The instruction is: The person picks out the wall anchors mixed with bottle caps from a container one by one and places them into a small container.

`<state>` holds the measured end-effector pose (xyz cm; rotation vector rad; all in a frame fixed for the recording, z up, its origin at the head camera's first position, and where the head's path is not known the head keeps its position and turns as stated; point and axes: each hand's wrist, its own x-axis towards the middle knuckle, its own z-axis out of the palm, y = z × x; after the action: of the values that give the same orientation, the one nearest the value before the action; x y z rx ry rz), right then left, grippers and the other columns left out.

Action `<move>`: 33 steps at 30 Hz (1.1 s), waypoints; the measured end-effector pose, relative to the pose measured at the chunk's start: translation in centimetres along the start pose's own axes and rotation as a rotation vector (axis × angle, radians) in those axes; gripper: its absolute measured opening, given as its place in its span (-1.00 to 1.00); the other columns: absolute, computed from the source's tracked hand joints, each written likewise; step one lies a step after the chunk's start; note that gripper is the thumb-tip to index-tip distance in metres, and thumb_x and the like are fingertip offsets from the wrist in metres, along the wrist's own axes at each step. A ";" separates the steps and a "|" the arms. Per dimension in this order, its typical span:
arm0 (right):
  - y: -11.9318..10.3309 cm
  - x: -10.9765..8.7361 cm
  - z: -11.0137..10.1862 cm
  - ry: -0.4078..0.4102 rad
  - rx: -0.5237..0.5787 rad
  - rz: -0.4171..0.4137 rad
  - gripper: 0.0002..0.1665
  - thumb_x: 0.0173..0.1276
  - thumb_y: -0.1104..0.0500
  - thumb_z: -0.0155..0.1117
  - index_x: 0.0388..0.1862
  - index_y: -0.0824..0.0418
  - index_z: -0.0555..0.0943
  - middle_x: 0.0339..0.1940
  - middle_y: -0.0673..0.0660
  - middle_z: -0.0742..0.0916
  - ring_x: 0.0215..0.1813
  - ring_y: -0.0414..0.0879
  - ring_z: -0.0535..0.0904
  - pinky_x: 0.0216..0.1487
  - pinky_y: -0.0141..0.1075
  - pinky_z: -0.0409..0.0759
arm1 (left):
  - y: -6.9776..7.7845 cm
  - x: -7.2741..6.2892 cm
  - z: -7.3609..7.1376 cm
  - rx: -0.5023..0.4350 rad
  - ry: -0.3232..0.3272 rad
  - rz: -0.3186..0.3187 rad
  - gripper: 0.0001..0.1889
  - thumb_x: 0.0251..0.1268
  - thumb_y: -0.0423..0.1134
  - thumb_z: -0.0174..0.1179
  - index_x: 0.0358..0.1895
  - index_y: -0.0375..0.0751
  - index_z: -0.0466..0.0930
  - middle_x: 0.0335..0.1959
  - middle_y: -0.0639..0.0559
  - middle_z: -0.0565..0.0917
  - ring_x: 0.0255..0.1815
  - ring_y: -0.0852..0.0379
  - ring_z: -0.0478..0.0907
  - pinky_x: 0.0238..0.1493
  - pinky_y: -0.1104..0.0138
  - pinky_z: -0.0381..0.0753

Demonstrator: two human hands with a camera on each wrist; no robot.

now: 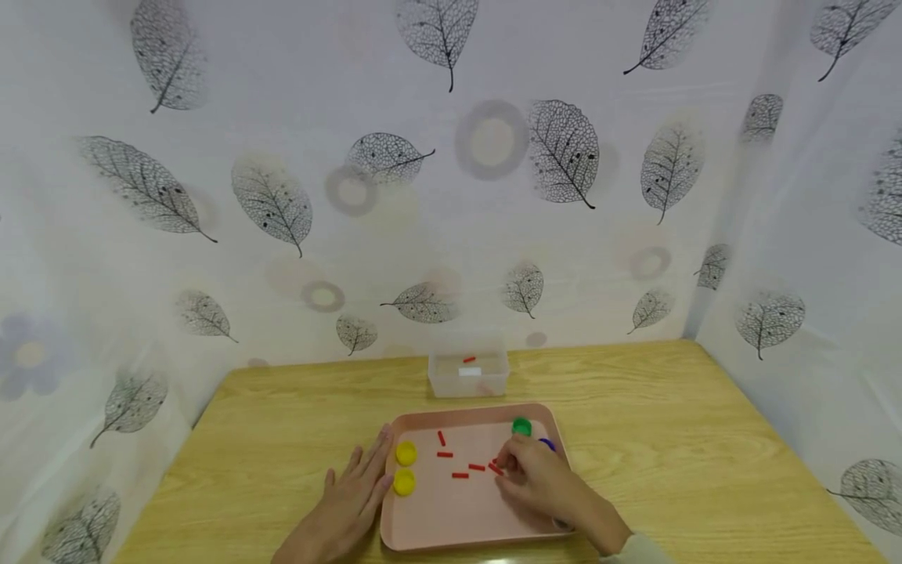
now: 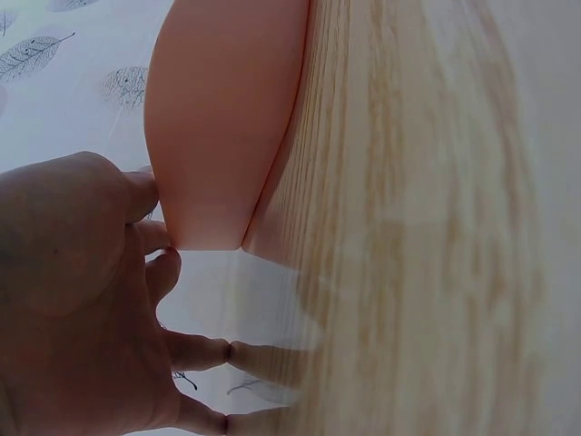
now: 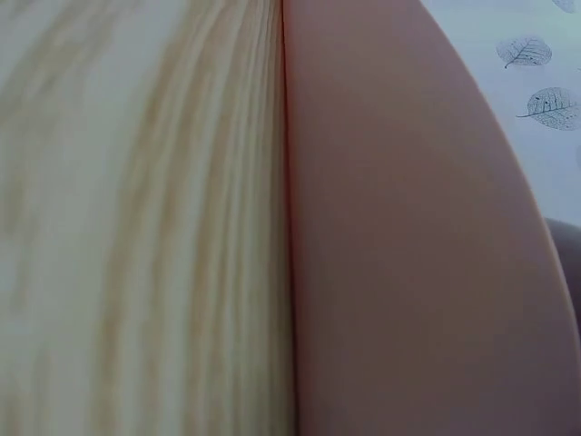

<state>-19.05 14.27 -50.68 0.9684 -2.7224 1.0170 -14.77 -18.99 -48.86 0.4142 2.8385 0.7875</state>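
My left hand lies along the left side of the pink tray, its fingers spread and its thumb at the rim. In the left wrist view, several fingertips meet the tray's outer wall. Over the tray's right half is my right hand, thumb and bent forefinger close around a short red stick; whether they pinch it I cannot tell. Another bit of red shows at the forefinger's tip. Farther left lie several more red sticks. The right wrist view shows only the tray's outer side and wood.
Two yellow round caps sit along the tray's left side. A green cap and a partly hidden blue cap are at its right. Behind the tray stands a clear plastic box with a red stick inside. Leaf-patterned curtain surrounds the wooden table.
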 end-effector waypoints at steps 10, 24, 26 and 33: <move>0.0 -0.1 -0.1 -0.022 0.015 0.013 -0.86 0.28 0.32 0.46 -0.32 0.14 0.64 -0.31 -0.11 0.61 -0.29 -0.35 0.49 -0.30 -0.46 0.58 | 0.4 -0.2 0.2 -0.011 -0.003 -0.014 -0.36 0.72 0.14 -0.32 0.70 0.12 -0.16 0.70 0.14 -0.11 0.60 -0.45 -0.06 0.24 -0.64 -0.23; -0.1 -1.1 -0.6 -0.040 0.055 0.000 -0.87 0.27 0.32 0.44 -0.36 0.15 0.64 -0.35 -0.11 0.61 -0.34 -0.39 0.48 -0.36 -0.48 0.57 | 1.5 -1.5 0.9 -0.018 0.011 -0.038 -0.36 0.72 0.15 -0.31 0.70 0.14 -0.16 0.70 0.17 -0.11 0.61 -0.43 -0.06 0.25 -0.63 -0.23; -0.2 -1.3 -0.8 -0.046 0.070 0.008 -0.88 0.28 0.31 0.44 -0.36 0.15 0.64 -0.35 -0.13 0.61 -0.34 -0.39 0.48 -0.35 -0.48 0.57 | 1.7 -1.8 1.0 -0.017 0.018 -0.038 -0.36 0.72 0.15 -0.32 0.70 0.14 -0.16 0.69 0.18 -0.12 0.61 -0.43 -0.07 0.25 -0.63 -0.24; -0.9 -1.7 -1.0 0.010 0.070 -0.043 -0.87 0.25 0.32 0.44 -0.36 0.16 0.64 -0.36 -0.12 0.63 -0.32 -0.36 0.51 -0.33 -0.46 0.59 | 1.7 -2.3 0.9 -0.007 0.021 -0.027 -0.36 0.72 0.13 -0.31 0.70 0.11 -0.16 0.69 0.16 -0.14 0.60 -0.44 -0.06 0.26 -0.63 -0.21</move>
<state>-17.33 15.25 -49.85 1.0255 -2.6623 1.1138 -12.04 -17.83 -48.53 0.3683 2.8542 0.8007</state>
